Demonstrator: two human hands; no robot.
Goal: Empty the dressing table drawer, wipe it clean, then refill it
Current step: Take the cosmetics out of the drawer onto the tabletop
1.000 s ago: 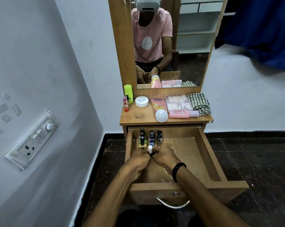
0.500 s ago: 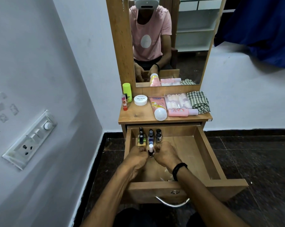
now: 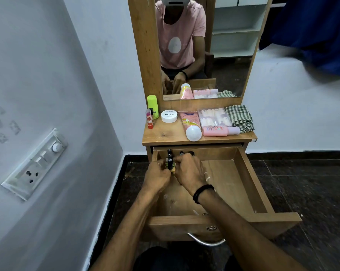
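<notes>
In the back-left corner of the open drawer (image 3: 252, 184), the left hand (image 3: 157, 175) curls its fingers round a cluster of small black-capped nail polish bottles (image 3: 170, 162). The right hand (image 3: 191, 173), a black band at its wrist, grips the same cluster from the other side. On the table (image 3: 165, 134) above are a green bottle (image 3: 152, 106), a white jar (image 3: 169, 116), a pink tube (image 3: 189, 122), a clear box (image 3: 214, 116) and a checked cloth (image 3: 240, 118).
</notes>
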